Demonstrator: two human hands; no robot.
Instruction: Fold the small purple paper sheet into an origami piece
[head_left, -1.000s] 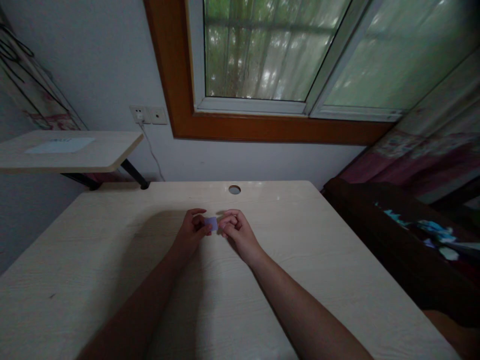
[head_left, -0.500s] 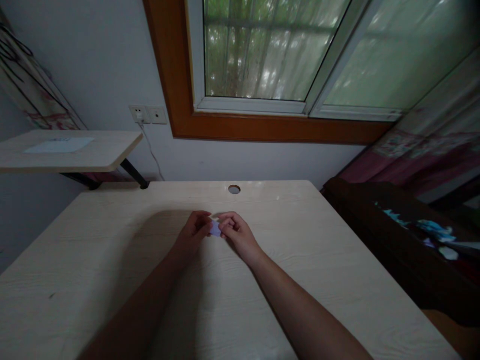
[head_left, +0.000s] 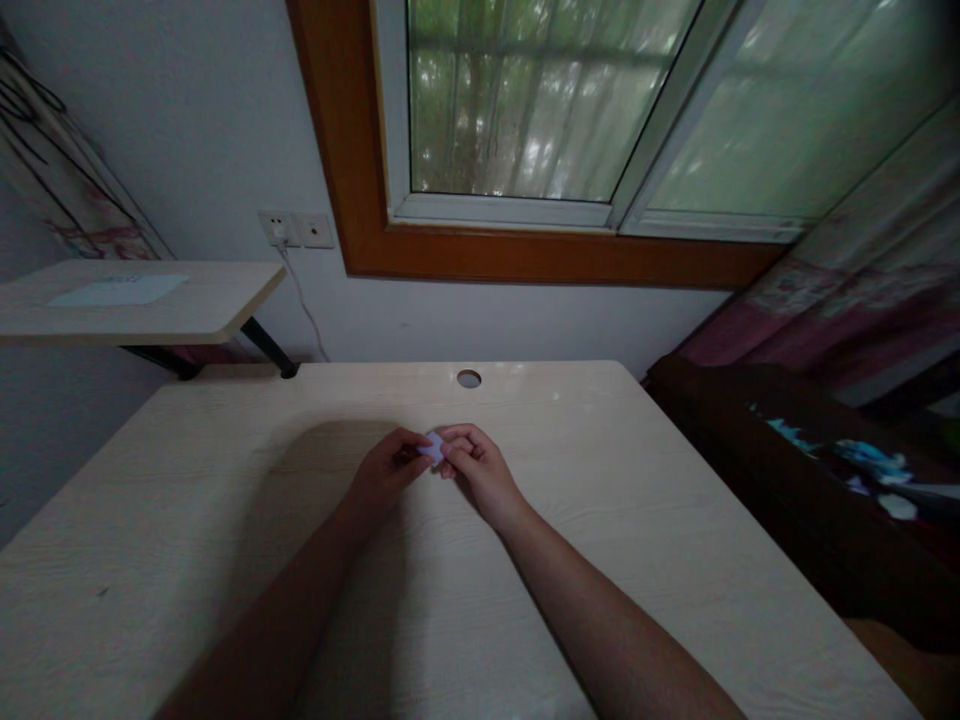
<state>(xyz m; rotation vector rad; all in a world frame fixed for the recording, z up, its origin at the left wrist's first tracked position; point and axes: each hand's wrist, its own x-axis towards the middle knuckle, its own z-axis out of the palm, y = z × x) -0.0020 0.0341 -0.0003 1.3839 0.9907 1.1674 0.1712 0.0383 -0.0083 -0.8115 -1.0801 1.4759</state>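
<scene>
Between my two hands is a small piece of pale purple paper, just above the desk. My left hand pinches its left side between thumb and fingers. On the other side, my right hand grips the paper's right side, with the thumb lying over it. The fingers cover much of the piece, so its full shape and any folds are hard to make out.
The light wooden desk has a round cable hole near its back edge. A raised shelf at the left bears a white sheet. Dark furniture with bluish items stands along the right side.
The purple paper has turned and now shows a different outline between my fingers. My left fingers have shifted slightly on it, while my right hand stays nearly in place.
</scene>
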